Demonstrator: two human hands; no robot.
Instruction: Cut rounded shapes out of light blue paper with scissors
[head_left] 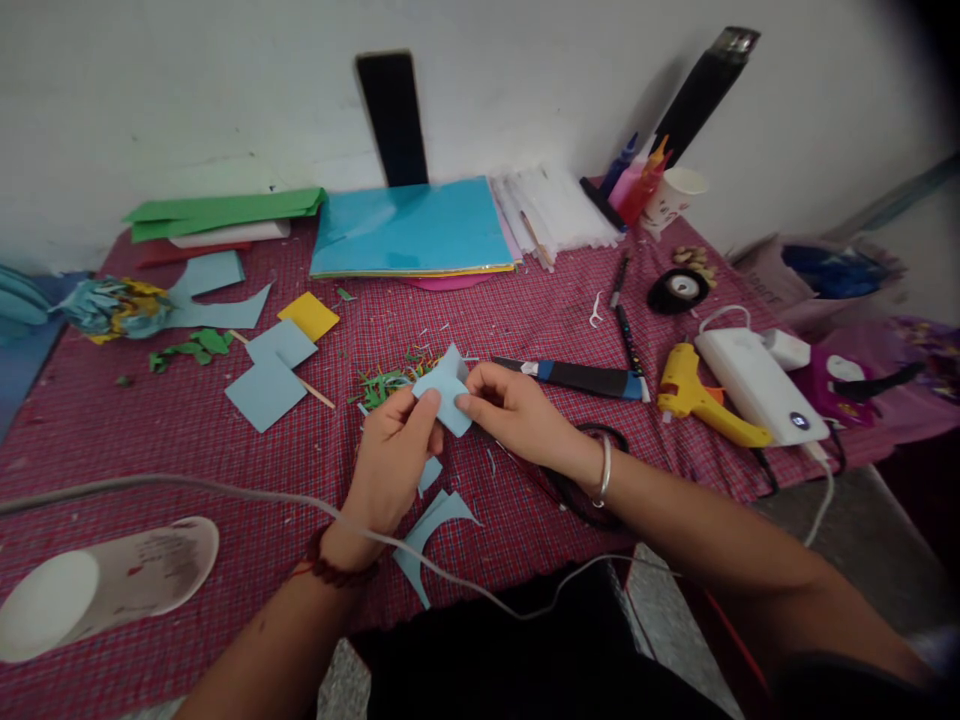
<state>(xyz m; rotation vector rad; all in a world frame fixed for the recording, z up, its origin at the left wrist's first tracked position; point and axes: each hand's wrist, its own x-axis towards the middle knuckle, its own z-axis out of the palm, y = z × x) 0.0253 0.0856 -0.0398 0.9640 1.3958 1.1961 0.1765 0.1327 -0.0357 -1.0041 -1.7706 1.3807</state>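
Note:
Between my two hands is a piece of light blue paper [448, 390], with part of it folded up at the top. My left hand [394, 455] pinches its left side between thumb and fingers. The right-hand side is gripped by my right hand [521, 415]. Below it lie light blue paper offcuts [431, 540], one with a curved cut edge. Green paper shreds [386, 385] are scattered just behind my left hand. A utility knife [577, 378] with a blue and black handle lies right of my right hand. Several light blue paper squares [266, 393] rest to the left.
A yellow glue gun [697, 395] and a white power bank [761, 385] lie at the right. Blue sheets [412, 230] are stacked at the back, below a phone [394, 115]. A grey cable [247, 490] crosses over my left wrist. Paper cups [157, 570] lie front left.

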